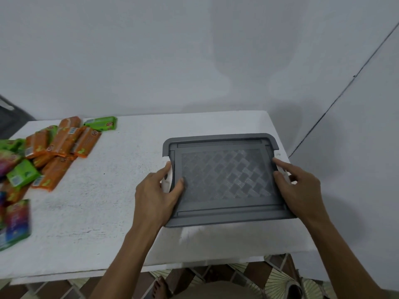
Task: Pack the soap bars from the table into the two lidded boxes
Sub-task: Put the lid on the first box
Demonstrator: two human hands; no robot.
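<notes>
Soap bars [54, 152] lie heaped well left of the grip, unpacked, while left hand [156, 192] and right hand [301, 186] each pinch a side clip [168, 183] of the closed grey lidded box [226, 175] between them, probably to free its lid.

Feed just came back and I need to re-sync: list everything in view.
lidded box: one, grey lid, white latches, right side of table
orange soap bars: several, heaped, left of table
green soap bars: at least three, among and behind the orange
multicoloured packs: count unclear, blurred, left edge
table: one, white
dark object: one, far left, cut off
foot: one, below table's near edge
left hand: grips box's left latch
right hand: grips box's right latch
</notes>
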